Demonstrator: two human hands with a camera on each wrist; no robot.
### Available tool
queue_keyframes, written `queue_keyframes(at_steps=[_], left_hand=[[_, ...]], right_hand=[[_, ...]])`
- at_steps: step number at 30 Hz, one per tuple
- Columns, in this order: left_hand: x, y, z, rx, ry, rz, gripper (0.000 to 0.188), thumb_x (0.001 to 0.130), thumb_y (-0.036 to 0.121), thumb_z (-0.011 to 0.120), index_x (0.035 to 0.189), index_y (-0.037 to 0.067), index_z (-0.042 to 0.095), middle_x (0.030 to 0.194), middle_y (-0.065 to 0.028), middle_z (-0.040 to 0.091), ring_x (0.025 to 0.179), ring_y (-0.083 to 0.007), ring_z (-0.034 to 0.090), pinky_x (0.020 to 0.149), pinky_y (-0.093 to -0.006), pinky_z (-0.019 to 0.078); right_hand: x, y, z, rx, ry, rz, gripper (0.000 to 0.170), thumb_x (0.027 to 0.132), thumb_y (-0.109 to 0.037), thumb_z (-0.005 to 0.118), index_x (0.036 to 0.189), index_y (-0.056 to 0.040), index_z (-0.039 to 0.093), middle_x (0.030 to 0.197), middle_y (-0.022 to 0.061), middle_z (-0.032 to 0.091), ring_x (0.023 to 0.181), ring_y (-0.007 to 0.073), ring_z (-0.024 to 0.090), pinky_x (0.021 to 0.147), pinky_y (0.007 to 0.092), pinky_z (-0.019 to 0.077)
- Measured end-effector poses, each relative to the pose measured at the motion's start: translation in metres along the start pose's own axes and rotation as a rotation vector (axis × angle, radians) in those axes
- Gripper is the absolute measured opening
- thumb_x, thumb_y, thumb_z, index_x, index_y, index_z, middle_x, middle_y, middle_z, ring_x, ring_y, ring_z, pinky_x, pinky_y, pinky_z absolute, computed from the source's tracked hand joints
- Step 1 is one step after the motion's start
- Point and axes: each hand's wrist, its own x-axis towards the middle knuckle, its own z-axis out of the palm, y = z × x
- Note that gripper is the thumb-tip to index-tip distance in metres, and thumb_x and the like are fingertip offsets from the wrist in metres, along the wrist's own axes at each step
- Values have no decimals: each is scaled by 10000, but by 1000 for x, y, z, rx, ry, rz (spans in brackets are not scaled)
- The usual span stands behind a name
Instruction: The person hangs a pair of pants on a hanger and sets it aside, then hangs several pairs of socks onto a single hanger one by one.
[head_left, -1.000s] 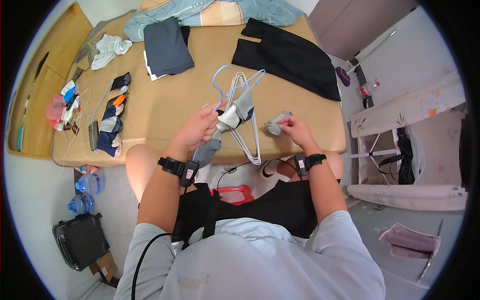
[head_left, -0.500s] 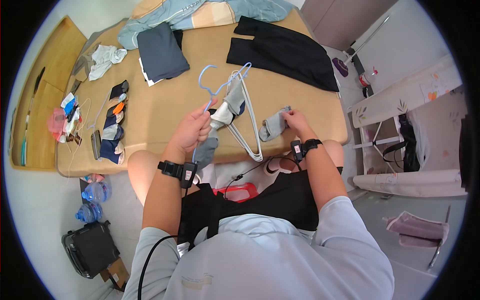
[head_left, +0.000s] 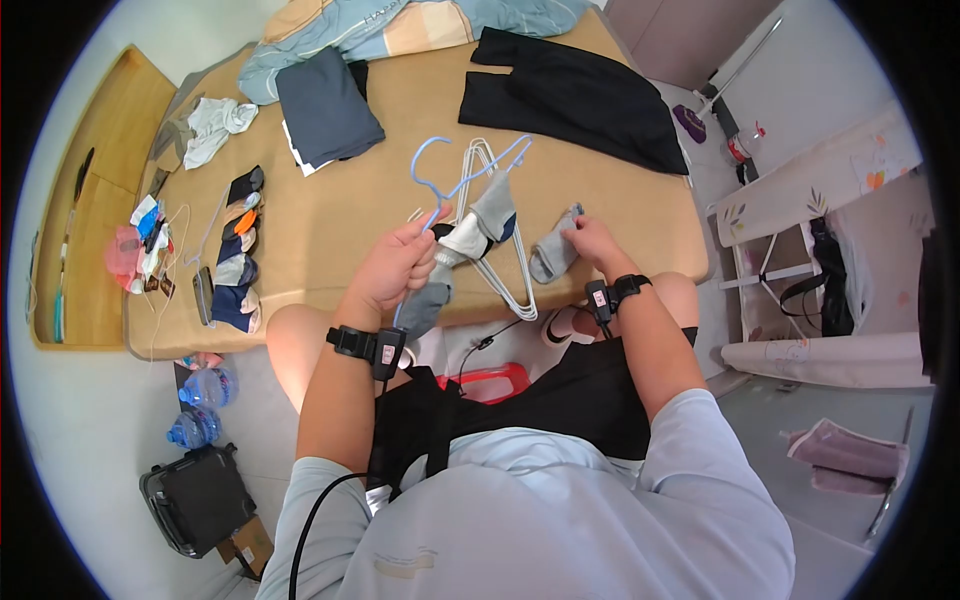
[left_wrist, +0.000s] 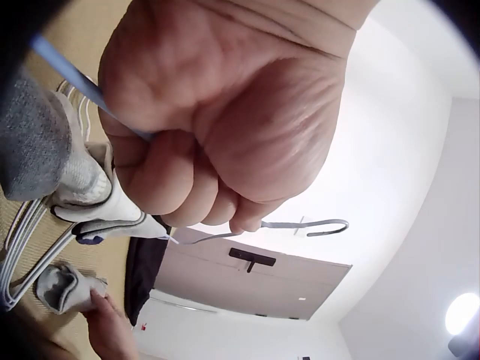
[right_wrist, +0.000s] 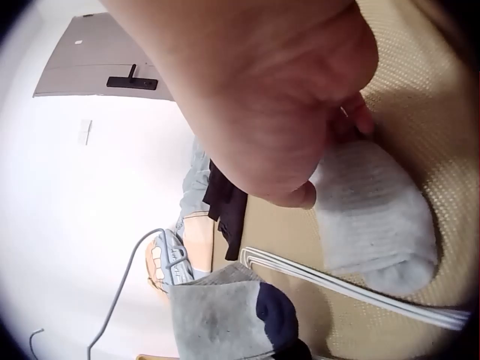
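Note:
My left hand (head_left: 397,262) grips a blue hanger (head_left: 436,192) near its hook end, its fingers curled round it. Several socks hang along that hanger, among them a grey one (head_left: 493,205), a white and black one (head_left: 464,238) and a darker grey one (head_left: 424,306). At the right, my right hand (head_left: 594,243) pinches the edge of a loose grey sock (head_left: 553,252) on the bed; the right wrist view shows this sock (right_wrist: 379,217) beside the fingers, whose tips are partly hidden. White hangers (head_left: 521,284) lie beneath the hung socks.
Black clothing (head_left: 570,100) and folded dark grey clothing (head_left: 328,105) lie on the bed (head_left: 330,220). A row of socks (head_left: 236,270) and a phone (head_left: 203,296) are at the left. A red stool (head_left: 492,384) stands on the floor between the legs.
My right hand has taken hold of the grey sock, which has shifted and now lies more stretched out. My left hand still grips the blue hanger, and the head view has shifted slightly.

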Motion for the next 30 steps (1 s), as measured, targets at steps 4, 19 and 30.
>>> queue_keyframes(at_steps=[4, 19, 30], left_hand=[[2, -1, 0, 1, 11, -2, 451, 1060, 177, 461, 1501, 111, 396, 661, 76, 268, 519, -39, 252, 442, -192, 208], [4, -9, 14, -32, 16, -76, 424, 1063, 167, 448, 1485, 126, 431, 661, 92, 263, 510, -36, 251, 447, -196, 206], [-4, -12, 20, 101, -101, -181, 478, 1055, 212, 487, 1500, 67, 388, 654, 79, 256, 513, -40, 236, 445, -204, 183]], right_hand=[[-2, -28, -20, 344, -89, -6, 256, 906, -184, 585, 1056, 8, 664, 986, 65, 686, 865, 175, 635, 763, 319, 500], [-68, -119, -24, 1035, -730, -108, 438, 940, -93, 516, 1364, 14, 511, 1273, 125, 629, 1128, 222, 639, 998, 347, 496], [-48, -124, 3, 654, -492, -270, 317, 974, -148, 554, 1263, -27, 603, 1101, 68, 681, 984, 146, 635, 879, 308, 505]])
